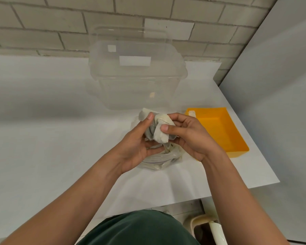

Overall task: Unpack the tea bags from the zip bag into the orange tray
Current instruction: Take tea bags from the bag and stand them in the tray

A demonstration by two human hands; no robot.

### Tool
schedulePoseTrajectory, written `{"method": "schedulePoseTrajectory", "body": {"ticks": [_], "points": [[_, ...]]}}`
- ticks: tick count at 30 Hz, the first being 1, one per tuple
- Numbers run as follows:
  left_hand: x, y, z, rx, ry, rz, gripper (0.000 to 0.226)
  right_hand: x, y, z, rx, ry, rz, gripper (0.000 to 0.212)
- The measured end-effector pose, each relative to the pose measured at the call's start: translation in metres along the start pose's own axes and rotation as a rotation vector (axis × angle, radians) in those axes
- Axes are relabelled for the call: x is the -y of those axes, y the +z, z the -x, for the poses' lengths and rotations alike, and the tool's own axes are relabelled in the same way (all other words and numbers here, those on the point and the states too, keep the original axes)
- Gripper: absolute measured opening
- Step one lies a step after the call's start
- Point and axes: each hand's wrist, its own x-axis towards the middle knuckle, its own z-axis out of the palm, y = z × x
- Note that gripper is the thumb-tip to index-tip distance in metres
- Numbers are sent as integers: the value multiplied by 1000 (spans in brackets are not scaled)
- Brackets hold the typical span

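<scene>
A bunch of pale tea bags (157,128) is held above the table between both hands. My left hand (140,142) grips the bunch from the left, thumb up against it. My right hand (187,133) pinches it from the right with thumb and fingers. Beneath the hands lies the clear zip bag (159,160) with more tea bags inside, partly hidden by my hands. The orange tray (219,128) stands to the right on the white table; one tea bag (192,113) lies at its far left corner.
A large clear plastic container (138,75) with a lid leaning behind it stands past the hands, against the tiled wall. The table's right edge runs just past the orange tray. A white bin (207,228) sits on the floor at the lower right.
</scene>
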Motion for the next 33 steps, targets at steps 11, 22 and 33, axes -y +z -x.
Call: {"method": "schedulePoseTrajectory", "body": {"ticks": [11,22,33], "points": [[7,-2,-5,-131,18,31,41,-2,2,-9,-35,1,238,24],[9,-7,-6,-299,83,66,32,-16,9,-17,-144,-137,452,42],[10,1,-12,-313,156,81,33,-28,4,-11,-250,-337,669,25]]}}
